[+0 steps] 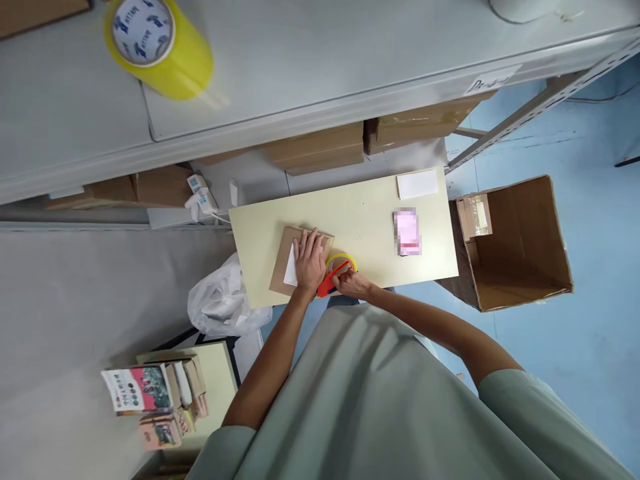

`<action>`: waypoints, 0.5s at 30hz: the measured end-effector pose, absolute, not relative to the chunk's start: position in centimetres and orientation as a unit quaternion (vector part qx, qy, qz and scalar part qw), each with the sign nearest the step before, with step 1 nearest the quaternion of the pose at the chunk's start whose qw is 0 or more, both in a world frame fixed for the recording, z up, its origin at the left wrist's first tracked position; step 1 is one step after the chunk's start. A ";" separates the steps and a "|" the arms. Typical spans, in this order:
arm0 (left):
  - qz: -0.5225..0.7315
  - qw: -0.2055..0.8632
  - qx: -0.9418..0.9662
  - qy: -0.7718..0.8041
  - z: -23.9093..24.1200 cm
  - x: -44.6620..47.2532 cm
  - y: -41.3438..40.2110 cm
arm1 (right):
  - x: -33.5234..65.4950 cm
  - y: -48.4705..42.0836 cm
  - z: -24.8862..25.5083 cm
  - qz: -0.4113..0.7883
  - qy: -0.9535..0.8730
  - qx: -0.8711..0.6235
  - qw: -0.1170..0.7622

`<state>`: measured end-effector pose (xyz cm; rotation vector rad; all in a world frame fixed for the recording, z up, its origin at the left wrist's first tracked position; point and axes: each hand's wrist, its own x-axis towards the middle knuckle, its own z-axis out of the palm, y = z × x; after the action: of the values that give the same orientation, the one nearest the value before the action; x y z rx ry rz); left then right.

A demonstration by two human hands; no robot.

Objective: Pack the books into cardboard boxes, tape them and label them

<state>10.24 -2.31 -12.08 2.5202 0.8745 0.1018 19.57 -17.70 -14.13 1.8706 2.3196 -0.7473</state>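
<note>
A flat brown cardboard parcel (283, 260) with a white label lies on the pale yellow table (370, 233). My left hand (309, 259) rests flat on top of it, fingers stretched out. My right hand (350, 283) is closed round the red handle of a tape dispenser (336, 269) with a yellow tape roll, right beside the parcel's near right edge.
A pink packet (407, 231) and a white slip (417, 183) lie on the table's right part. An open cardboard box (515, 243) stands on the blue floor to the right. A yellow tape roll (157, 47) sits on the grey shelf above. A white plastic bag (223, 303) and stacked books (150, 393) are at left.
</note>
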 end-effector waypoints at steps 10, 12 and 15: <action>0.028 0.253 0.912 0.322 -12.4 10.2 -2.3 | 34.7 -13.7 -13.9 -0.203 0.632 0.742 0.089; 0.030 0.251 0.914 0.317 -12.3 10.2 -2.3 | 36.0 -12.6 -13.7 -0.194 0.643 0.734 0.097; 0.036 0.245 0.921 0.300 -12.4 10.1 -2.3 | 35.9 -11.3 -13.4 -0.186 0.664 0.717 0.105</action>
<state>10.09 -2.32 -12.38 2.5157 0.8182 0.0979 35.94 -11.28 -13.38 2.1138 1.9560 -0.5470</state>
